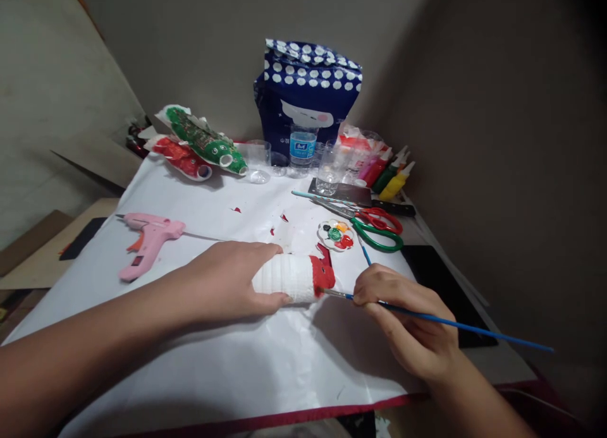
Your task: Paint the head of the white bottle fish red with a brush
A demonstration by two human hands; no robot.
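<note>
My left hand (pixel 237 277) is wrapped round a white ridged bottle (pixel 294 277) lying on its side on the white-covered table. Red paint covers the bottle's right end. Between the fingers of my right hand (pixel 408 311) is a blue paintbrush (pixel 436 319), its bristles touching the lower edge of the red area. Just behind the bottle sits a flower-shaped palette (pixel 334 234) with green, red, orange and black paint. A second blue brush (pixel 365 251) leans at the palette's right, partly hidden by my right hand.
A pink glue gun (pixel 152 239) lies at left. Green-handled scissors (pixel 379 236), red-handled scissors (pixel 382 220) and a knife (pixel 348 193) lie at right. Behind are painted fish (pixel 206 141), clear cups (pixel 258 160), a water bottle (pixel 302 148), a blue bag (pixel 308 97) and paint bottles (pixel 396 182).
</note>
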